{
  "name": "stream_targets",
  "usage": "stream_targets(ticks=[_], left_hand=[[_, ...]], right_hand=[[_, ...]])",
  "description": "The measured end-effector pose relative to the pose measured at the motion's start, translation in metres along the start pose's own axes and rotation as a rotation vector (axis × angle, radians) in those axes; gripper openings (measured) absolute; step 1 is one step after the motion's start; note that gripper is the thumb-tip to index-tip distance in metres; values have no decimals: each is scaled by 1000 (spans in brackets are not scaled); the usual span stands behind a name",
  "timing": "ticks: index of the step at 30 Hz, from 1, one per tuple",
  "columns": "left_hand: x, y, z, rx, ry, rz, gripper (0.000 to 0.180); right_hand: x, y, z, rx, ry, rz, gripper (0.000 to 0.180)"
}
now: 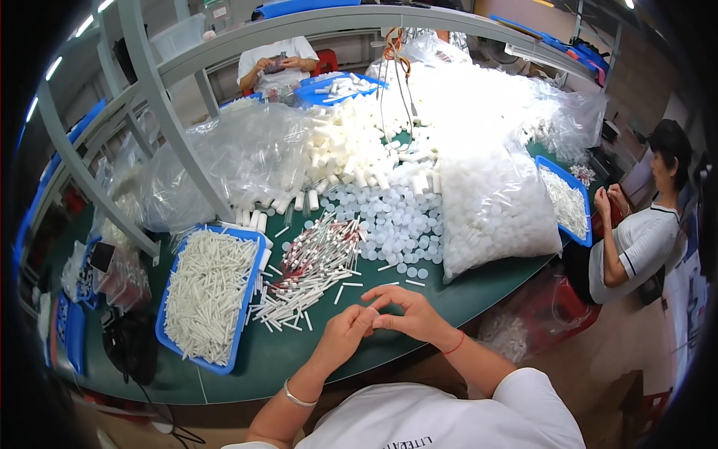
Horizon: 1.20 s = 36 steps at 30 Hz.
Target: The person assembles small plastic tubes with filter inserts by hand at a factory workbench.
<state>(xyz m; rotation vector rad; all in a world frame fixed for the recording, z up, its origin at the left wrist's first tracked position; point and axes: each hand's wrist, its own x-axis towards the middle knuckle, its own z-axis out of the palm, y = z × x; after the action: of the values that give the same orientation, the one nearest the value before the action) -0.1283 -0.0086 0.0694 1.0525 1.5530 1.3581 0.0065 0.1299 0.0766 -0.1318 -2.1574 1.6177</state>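
The left hand (348, 329) and the right hand (407, 310) are held together over the near edge of the green table (275, 353). The left fingers are curled in, and the right thumb and forefinger are bent toward them so that the tips meet; whether anything small is pinched there cannot be told. A silver bangle (298, 398) is worn on the left wrist, a thin red cord (455, 344) on the right.

Just beyond the hands, slim white tubes with red wires (321, 254) are heaped, with translucent discs (400, 224) spread to their right. To the left, short white sticks (208, 295) are held in a blue tray (215, 367). Behind the heaps, thicker white cylinders (338, 146) are piled, and a bulging clear bag (493, 213) is set right of the discs. At the far right, a co-worker (639, 247) is seated with both hands raised.
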Motion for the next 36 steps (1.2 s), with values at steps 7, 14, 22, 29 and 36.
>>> stream_targets(ticks=[7, 14, 22, 29, 36], left_hand=[[-4, 7, 2, -86, -78, -63, 47], [-11, 16, 7, -67, -117, -46, 47], [-6, 21, 44, -624, -101, 31, 52], [-22, -4, 92, -391, -335, 181, 60], [-44, -52, 116, -832, -602, -513, 53]], right_hand=[[5, -4, 16, 839, -205, 300, 45], [-3, 1, 19, 834, -232, 311, 47], [-40, -20, 11, 600, 124, 82, 66], [-128, -34, 20, 355, 323, 433, 44], [-185, -18, 18, -17, 527, 655, 22]])
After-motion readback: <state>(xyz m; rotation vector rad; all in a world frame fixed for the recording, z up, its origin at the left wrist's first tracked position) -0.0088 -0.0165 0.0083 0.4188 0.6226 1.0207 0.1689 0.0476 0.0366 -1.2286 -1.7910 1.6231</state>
